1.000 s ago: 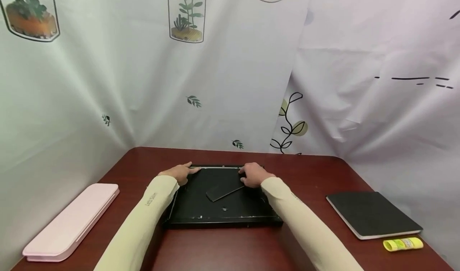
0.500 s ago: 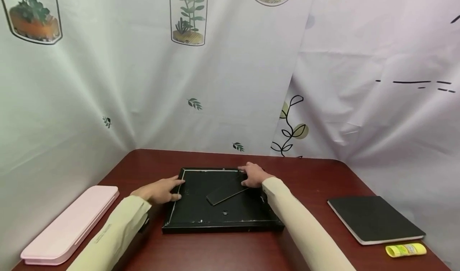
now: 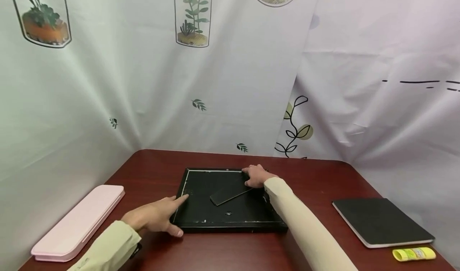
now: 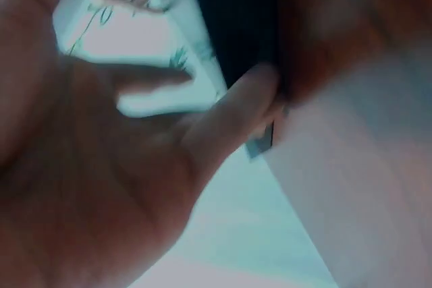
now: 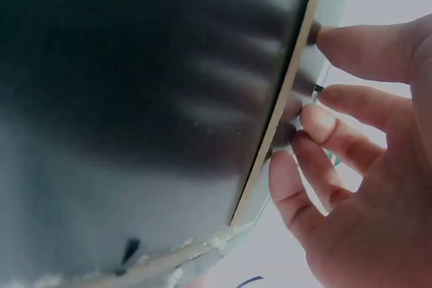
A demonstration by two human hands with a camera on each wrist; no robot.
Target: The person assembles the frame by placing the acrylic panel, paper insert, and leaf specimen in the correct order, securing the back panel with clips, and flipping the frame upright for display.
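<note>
A black picture frame lies back side up on the table, its flat stand flap angled across the backing. At its near left corner my left hand spreads thumb and forefinger, the forefinger over the left edge. The left wrist view is blurred; the thumb lies against the dark frame edge there. On the far right part of the backing rests my right hand, fingers loosely bent. In the right wrist view its fingertips are at the backing, beside the flap's pale brown edge.
A pink case lies along the table's left side. To the right are a black notebook and a yellow glue stick. A white printed curtain hangs behind the dark red table.
My left hand has moved from the frame's far left corner down its left side to the near left corner. The right hand stays at the far right, and the frame lies about where it was.
</note>
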